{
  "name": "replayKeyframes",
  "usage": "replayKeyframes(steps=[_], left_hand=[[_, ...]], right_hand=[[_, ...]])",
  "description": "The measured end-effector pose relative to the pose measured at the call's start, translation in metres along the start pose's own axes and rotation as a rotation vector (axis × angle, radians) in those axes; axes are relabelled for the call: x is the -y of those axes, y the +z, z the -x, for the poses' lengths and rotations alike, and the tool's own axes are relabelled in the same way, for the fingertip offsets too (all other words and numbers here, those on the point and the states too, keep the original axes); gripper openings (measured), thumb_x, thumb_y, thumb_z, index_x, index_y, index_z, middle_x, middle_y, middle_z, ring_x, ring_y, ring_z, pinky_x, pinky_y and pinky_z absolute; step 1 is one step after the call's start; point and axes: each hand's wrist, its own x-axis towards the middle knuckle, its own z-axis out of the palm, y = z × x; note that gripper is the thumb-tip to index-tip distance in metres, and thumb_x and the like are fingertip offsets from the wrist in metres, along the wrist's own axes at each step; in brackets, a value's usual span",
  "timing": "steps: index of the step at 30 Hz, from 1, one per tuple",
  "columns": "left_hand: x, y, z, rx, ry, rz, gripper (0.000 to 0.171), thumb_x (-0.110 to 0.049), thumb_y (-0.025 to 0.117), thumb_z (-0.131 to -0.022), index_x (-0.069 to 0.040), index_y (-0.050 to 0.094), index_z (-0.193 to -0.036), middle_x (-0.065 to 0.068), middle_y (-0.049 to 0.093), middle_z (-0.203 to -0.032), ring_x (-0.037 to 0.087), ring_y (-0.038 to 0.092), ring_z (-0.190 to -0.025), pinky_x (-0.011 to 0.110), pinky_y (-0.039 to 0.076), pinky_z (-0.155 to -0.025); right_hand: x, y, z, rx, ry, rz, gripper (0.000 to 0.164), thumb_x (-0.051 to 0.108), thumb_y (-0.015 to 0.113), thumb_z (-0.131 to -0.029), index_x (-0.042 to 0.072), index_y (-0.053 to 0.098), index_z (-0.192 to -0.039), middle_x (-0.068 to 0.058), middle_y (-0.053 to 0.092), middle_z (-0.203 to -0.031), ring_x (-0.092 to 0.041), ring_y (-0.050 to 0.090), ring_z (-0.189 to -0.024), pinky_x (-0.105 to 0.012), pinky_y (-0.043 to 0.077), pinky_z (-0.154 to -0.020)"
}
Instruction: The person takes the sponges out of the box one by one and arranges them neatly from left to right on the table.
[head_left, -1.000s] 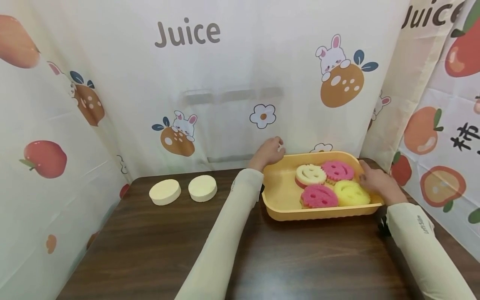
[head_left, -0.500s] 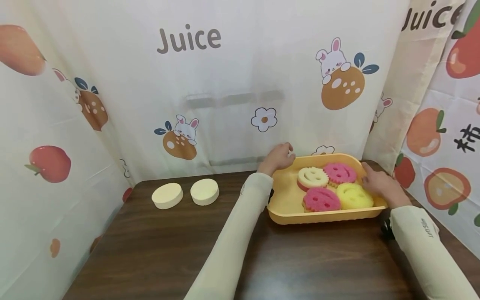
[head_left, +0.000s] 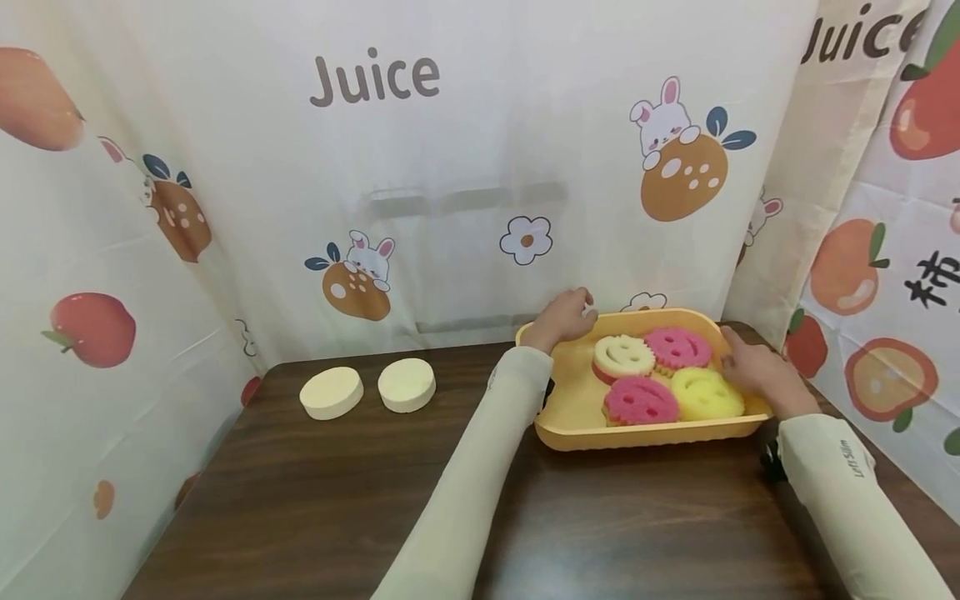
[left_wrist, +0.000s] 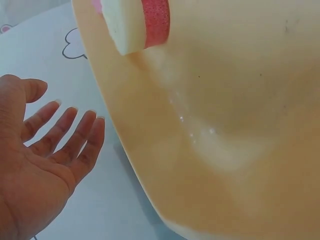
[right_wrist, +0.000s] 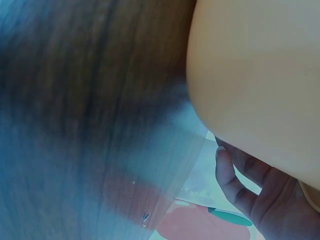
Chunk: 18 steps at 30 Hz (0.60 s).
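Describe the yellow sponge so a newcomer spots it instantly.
Right side of the dark table: a shallow tray. Among its four smiley sponges, look front right, near the right hand. The yellow sponge alone has a yellow face; others are pink or cream.

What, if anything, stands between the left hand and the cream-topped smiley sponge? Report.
No other sponge does. In the left wrist view, only the yellow tray's far rim crosses between the left hand and the cream-topped sponge; whether the hand clears it, I cannot tell.
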Motion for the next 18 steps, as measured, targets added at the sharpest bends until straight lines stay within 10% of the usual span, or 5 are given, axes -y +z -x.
replayKeyframes(steps=[18], left_hand=[[0.003, 0.016, -0.012, 0.03, 0.025, -0.001, 0.034, -0.029, 0.047, -0.103, -0.009, 0.056, -0.129, 0.005, 0.064, -0.123, 0.015, 0.059, -0.11, 0.027, 0.05, -0.097]], right_hand=[[-0.002, 0.002, -0.004, -0.003, 0.008, 0.01, 0.071, 0.026, 0.04, -0.1, -0.004, 0.006, -0.154, -0.047, 0.048, -0.125, -0.052, 0.062, -0.094, -0.061, 0.048, -0.075]])
